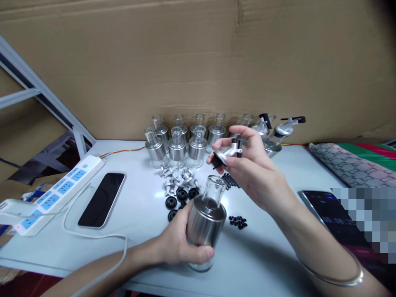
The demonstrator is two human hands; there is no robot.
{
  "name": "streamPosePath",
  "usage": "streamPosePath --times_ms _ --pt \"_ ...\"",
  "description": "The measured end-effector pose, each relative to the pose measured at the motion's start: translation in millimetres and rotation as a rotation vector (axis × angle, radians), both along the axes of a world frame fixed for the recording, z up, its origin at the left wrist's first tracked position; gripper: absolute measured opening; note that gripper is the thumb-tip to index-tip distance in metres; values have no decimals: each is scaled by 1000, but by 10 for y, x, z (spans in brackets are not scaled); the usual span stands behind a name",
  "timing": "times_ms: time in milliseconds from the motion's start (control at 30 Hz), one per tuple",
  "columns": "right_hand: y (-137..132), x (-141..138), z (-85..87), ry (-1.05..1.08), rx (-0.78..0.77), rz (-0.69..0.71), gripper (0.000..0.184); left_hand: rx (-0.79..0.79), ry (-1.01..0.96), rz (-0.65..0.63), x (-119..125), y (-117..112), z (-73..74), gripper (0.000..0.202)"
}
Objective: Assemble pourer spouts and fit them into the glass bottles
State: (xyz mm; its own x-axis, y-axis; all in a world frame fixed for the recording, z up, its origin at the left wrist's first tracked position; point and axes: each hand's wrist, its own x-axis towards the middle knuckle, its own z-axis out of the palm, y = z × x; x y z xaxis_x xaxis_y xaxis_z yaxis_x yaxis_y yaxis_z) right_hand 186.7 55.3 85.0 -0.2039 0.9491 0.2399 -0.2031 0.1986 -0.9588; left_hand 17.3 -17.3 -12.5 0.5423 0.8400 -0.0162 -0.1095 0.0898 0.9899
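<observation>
My left hand (177, 239) is wrapped round a glass bottle (206, 225) with a brushed metal sleeve, tilted slightly, its clear neck uncovered. Above and right of that neck, my right hand (252, 173) pinches a silver pourer stopper (225, 156) with a black base and a black-tipped spout. The stopper is apart from the bottle. Silver metal parts (181, 179) lie in a heap behind the held bottle, with black round rubber seals (182, 194) in front of them. Small black caps (238, 222) lie to the bottle's right. Black narrow pieces (229, 180) are partly hidden behind my right hand.
Several sleeved bottles (177, 146) stand at the back; at the right end a stopper (284, 128) tops one. On the left lie a phone (102, 200), a power strip (58, 194) and a white cable (93, 236). A second phone (328, 214) and a patterned cushion (343, 165) are on the right.
</observation>
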Motion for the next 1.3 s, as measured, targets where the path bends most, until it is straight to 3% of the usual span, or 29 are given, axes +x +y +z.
streamPosePath --times_ms 267,633,967,1167,1300 --pt "-63 -94 -100 -12 113 -9 26 5 13 9 -2 7 9 70" --pt "-169 -324 -369 223 97 -107 3 -21 -17 44 8 19 34 72" --pt "-289 -416 -472 272 139 -131 12 -26 -36 56 20 27 41 73" --pt "-353 -448 -548 105 282 -154 30 -5 -107 65 23 33 19 81" --pt "-357 -460 -575 75 278 -140 35 -27 -134 73 25 37 -4 79"
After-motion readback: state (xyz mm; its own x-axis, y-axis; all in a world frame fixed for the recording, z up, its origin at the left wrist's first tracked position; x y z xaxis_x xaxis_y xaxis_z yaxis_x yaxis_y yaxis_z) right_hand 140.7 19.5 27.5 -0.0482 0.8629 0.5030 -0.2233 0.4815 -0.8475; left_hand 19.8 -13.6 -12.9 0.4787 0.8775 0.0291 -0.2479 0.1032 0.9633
